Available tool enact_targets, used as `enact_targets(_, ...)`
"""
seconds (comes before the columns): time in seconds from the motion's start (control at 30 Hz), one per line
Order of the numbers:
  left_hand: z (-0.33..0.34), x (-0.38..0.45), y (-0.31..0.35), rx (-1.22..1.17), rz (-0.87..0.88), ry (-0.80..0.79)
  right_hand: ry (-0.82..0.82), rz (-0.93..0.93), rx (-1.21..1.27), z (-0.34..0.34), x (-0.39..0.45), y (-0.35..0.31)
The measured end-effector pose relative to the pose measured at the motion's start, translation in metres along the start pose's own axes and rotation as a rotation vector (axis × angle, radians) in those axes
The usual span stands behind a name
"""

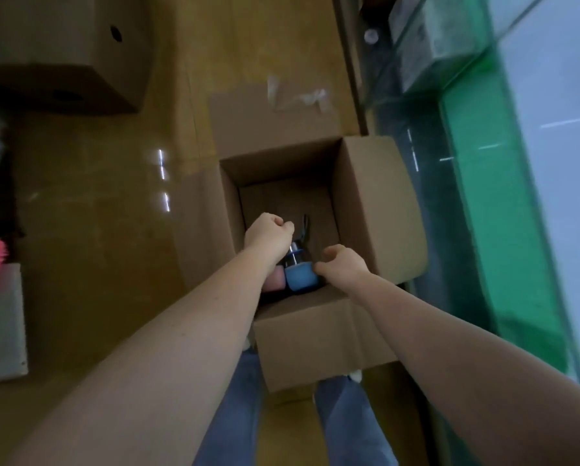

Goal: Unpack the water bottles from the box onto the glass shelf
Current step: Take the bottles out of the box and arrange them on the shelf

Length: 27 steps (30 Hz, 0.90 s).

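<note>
On the floor: an open cardboard box [376, 210] stands on a brown, glossy floor [96, 203], its flaps folded outward.
Box contents: a blue bottle [300, 277] stands near the box's near wall, its metal neck and dark loop handle pointing up; a pink bottle [276, 279] sits just beside it to the left, mostly hidden by the forearm.
Left hand [269, 234]: curled into a fist over the top of the blue bottle; whether it grips the handle cannot be told.
Right hand [342, 264]: fingers bent, fingertips touching the blue bottle's right side.
Glass shelf [466, 203]: green-edged, running along the right, close beside the box.
Second box [63, 52]: closed cardboard, upper left, well apart.
Person: jeans-clad legs [234, 415] below the box.
</note>
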<state>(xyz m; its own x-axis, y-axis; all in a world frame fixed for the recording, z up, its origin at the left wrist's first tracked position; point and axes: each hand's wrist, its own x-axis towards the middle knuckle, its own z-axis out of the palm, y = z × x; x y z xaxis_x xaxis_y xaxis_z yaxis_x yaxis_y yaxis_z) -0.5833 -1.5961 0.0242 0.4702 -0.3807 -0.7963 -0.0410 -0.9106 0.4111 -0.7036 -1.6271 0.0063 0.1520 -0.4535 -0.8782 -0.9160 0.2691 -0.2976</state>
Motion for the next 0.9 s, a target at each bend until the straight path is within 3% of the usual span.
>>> enact_targets(0.37, 0.124, 0.209, -0.102, 0.131, -0.11, -0.11, -0.053, 0.168, 0.037, 0.109, 0.227, 0.075)
enact_targets(0.6, 0.162, 0.25, -0.133, 0.121, -0.164, -0.116, -0.098, 0.247, 0.022, 0.142, 0.281, 0.091)
enact_targets(0.9, 0.17, 0.268, -0.135, 0.073, -0.196, -0.114, -0.13, 0.194, 0.04, 0.146, 0.304, 0.095)
